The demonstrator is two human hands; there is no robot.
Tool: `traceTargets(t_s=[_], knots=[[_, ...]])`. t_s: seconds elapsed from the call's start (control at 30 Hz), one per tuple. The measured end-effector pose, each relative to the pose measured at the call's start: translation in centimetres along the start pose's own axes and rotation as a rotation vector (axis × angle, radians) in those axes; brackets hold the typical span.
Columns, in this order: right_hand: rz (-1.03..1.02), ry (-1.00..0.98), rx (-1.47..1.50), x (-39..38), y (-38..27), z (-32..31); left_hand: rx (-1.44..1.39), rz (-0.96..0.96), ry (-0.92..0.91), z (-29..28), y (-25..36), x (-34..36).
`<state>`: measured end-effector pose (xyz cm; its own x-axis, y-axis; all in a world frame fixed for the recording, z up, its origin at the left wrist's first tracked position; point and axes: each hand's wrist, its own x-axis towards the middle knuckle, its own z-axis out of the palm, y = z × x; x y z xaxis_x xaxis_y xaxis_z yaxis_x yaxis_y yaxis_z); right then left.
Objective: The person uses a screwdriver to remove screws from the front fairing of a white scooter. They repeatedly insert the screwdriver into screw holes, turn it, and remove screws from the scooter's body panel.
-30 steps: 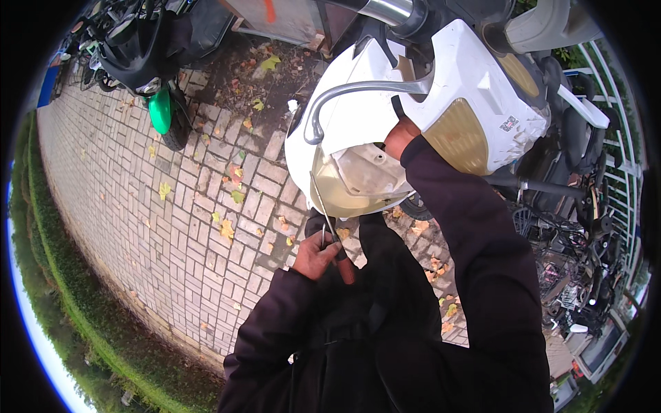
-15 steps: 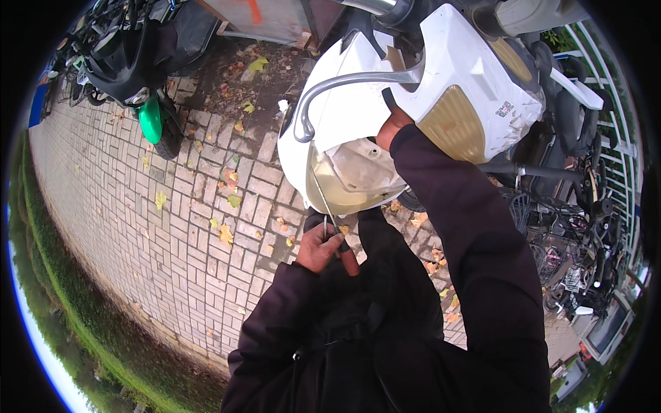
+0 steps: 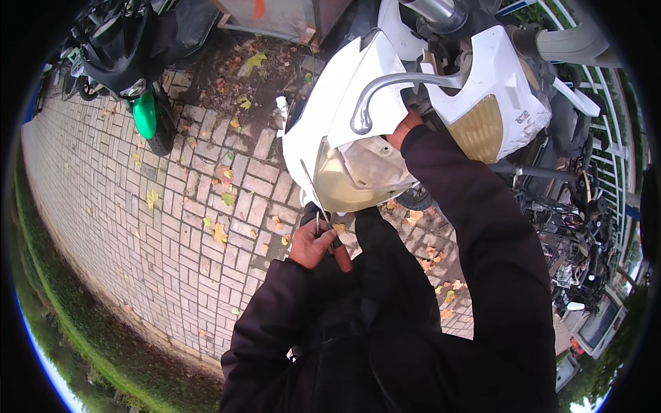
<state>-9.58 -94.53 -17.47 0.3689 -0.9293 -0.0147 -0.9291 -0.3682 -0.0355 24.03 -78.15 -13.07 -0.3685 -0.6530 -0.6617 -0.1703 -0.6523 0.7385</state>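
Observation:
In my left hand (image 3: 312,243) is a long screwdriver (image 3: 341,255) with a red and black handle; its shaft points up and away. A second thin metal piece sticks up from the same fingers, too small to name. My right hand (image 3: 404,131) reaches into the gap behind a white scooter front panel (image 3: 337,103), its fingers hidden inside. This panel bears a yellowed, cloudy headlight (image 3: 365,168) and stands apart from the white body section (image 3: 497,76) with an amber lens (image 3: 475,129). A curved grey bar (image 3: 375,89) crosses over the gap.
A dark scooter with a green front fender (image 3: 145,115) stands at the far left. Parked bikes (image 3: 578,255) line a white fence (image 3: 609,138) on the right. Fallen leaves lie on the brick paving (image 3: 179,234), and a hedge (image 3: 82,323) borders it. My knees are under the headlight.
The front panel has come away from the white body section, widening the gap between them. My right hand has moved deeper behind the panel. The left still holds the screwdriver.

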Motion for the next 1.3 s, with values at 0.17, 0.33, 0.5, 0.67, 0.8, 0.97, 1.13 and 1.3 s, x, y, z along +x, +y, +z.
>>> traceTargets(t_s=[0.17, 0.33, 0.5, 0.67, 0.8, 0.97, 1.13, 1.3], knots=[[-0.032, 0.092, 0.003, -0.1, 0.2, 0.3, 0.003, 0.03, 0.009, -0.1, 0.2, 0.7], [0.058, -0.285, 0.04, -0.9, 0.5, -0.6, 0.011, 0.008, -0.006, 0.7, -0.3, 0.7], [0.394, -0.214, 0.66, -4.1, -0.4, -5.5, -0.029, 0.006, -0.017, 1.6, -0.6, 0.4], [0.248, -0.309, 0.568, -4.4, -0.8, -6.4, 0.027, -0.054, -0.009, 2.0, -1.4, 0.2], [0.241, -0.353, 0.559, -4.2, -0.4, -4.4, -0.011, -0.026, -0.043, 2.3, -2.7, 0.4], [0.171, -0.307, 0.688, -4.4, 0.1, -2.4, 0.01, 0.095, 0.023, 2.7, -2.7, 0.2], [0.095, -0.398, 0.681, -3.9, 1.6, -0.1, 0.161, 0.029, 0.001, 1.7, -1.1, -0.4], [0.0, -0.434, 0.541, -3.7, 1.7, -0.8, 0.091, 0.036, 0.105, 1.2, -0.6, -0.8]])
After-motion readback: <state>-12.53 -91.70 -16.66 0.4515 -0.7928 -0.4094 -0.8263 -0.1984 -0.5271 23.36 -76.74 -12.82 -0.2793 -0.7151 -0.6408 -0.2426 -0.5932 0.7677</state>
